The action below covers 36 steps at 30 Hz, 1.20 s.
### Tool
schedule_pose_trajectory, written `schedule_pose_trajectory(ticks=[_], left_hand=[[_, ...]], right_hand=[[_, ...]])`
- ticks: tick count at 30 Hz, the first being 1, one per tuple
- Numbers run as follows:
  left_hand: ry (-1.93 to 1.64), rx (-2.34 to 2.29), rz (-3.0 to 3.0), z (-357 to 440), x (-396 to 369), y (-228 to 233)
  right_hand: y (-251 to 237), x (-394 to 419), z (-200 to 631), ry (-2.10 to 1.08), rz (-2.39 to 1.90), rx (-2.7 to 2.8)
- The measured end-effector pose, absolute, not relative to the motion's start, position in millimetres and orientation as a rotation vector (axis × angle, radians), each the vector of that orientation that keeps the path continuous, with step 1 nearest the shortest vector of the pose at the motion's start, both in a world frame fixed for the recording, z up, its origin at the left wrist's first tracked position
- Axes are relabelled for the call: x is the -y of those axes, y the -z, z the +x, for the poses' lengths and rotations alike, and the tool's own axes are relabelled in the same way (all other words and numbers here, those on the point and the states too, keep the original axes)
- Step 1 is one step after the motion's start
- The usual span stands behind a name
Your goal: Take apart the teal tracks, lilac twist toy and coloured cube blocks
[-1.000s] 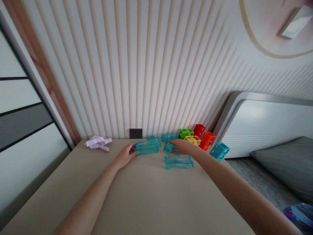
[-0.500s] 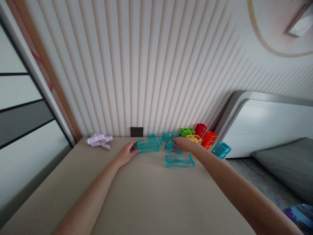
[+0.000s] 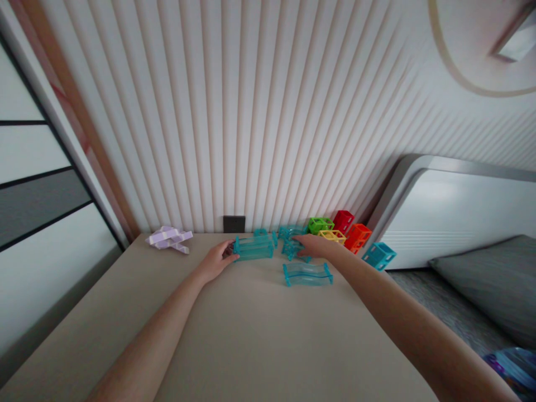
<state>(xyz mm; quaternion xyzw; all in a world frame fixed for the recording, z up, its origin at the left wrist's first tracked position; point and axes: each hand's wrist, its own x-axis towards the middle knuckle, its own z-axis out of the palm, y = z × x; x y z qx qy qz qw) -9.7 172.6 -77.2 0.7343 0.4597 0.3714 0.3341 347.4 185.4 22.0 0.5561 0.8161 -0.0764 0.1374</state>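
My left hand (image 3: 216,261) grips the left end of a clear teal plastic track piece (image 3: 253,248) near the back of the table. To its right, my right hand (image 3: 309,246) reaches into a cluster of teal plastic pieces (image 3: 288,241); its fingers are bent among them, and whether they pinch one is hidden. A second wavy teal track piece (image 3: 307,274) lies on the tabletop just in front of my right hand. Behind the piece in my left hand sits a small teal part (image 3: 260,231).
Lilac-and-white striped pieces (image 3: 170,239) lie at the back left of the table (image 3: 259,335). Green (image 3: 320,225), yellow (image 3: 332,237), red (image 3: 344,221), orange (image 3: 358,238) and blue (image 3: 379,255) open blocks line the right edge. A ribbed wall (image 3: 251,111) rises behind; a grey pillow (image 3: 489,285) is at right.
Hardly anything differs. Both hands keep their places, and the view has shifted very slightly.
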Motion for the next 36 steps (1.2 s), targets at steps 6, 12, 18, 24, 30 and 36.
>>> schedule_pose_trajectory(ticks=[6, 12, 18, 24, 30, 36], left_hand=[[-0.967, -1.196, 1.923, -8.9, -173.8, 79.3], [-0.987, -1.218, 1.928, -9.9, -175.6, 84.8], [-1.014, -1.228, 1.942, -8.9, -174.2, 84.3], [-1.032, -1.252, 1.991, -7.7, -171.4, 82.1], [-1.033, -1.275, 2.007, -7.2, -172.6, 84.6], [-1.022, -1.286, 2.001, -7.2, -173.7, 85.7]], right_hand=[[-37.4, -177.1, 346.9, 0.184, 1.614, -2.334], [-67.8, -165.1, 330.7, 0.071, 1.552, -2.461], [-81.5, -166.8, 273.6, -0.183, 1.314, -2.777], [-54.8, -181.5, 214.6, -0.183, 1.137, -2.749], [-36.9, -188.9, 200.2, -0.103, 1.178, -2.654], [-40.6, -189.1, 202.8, -0.001, 1.190, -2.628]])
